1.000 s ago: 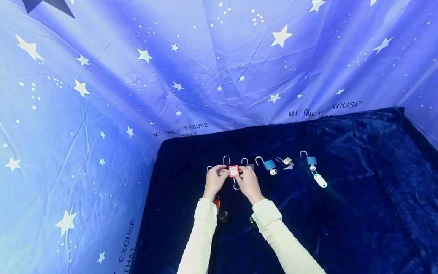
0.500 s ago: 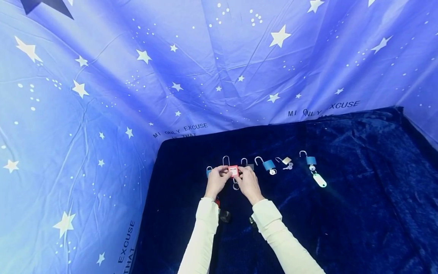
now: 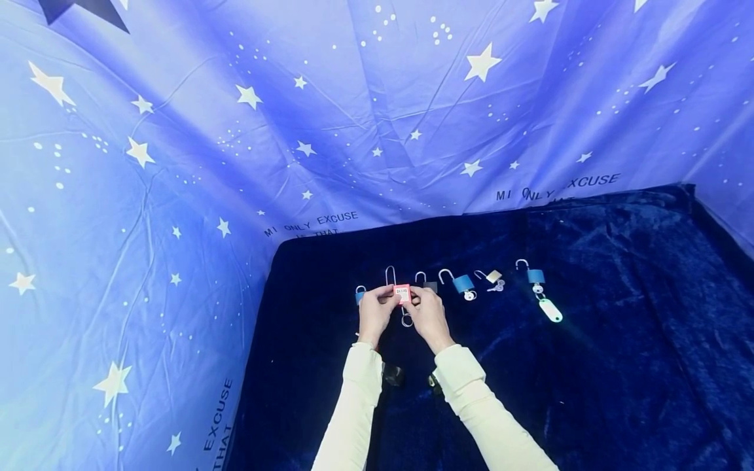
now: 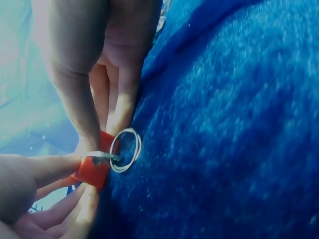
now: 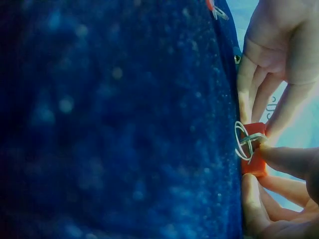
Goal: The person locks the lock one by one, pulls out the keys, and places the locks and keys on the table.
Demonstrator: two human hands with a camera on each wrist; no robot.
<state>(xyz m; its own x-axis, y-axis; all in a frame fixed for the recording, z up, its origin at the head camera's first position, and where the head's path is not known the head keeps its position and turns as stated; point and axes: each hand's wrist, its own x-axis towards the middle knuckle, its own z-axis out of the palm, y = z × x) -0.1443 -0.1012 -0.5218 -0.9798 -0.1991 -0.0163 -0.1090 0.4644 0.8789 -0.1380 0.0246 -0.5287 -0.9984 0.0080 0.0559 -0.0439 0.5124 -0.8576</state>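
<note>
In the head view, a red padlock (image 3: 402,295) with a white label lies between both hands over the dark blue cloth. Its long metal shackle (image 3: 387,276) points away from me. The left hand (image 3: 375,314) grips the body from the left, its thumb over the label. From the other side the right hand (image 3: 429,315) holds it with thumb and fingers. A key (image 4: 97,155) sticks out of the padlock's underside, carrying a double wire ring (image 4: 139,154). In the right wrist view, a thumb (image 5: 286,158) lies close by the key (image 5: 254,137).
A blue padlock (image 3: 360,296) is partly hidden by the left hand; a dark padlock (image 3: 430,286) sits behind the right. Rightward lie a blue padlock (image 3: 463,283), a small brass padlock (image 3: 493,276) with keys, and another blue padlock (image 3: 535,276) with a white tag (image 3: 550,310).
The left hand and forearm have shifted slightly right, covering a red tag and baring more of the leftmost blue padlock. The right hand has barely moved. The red padlock stays between them.
</note>
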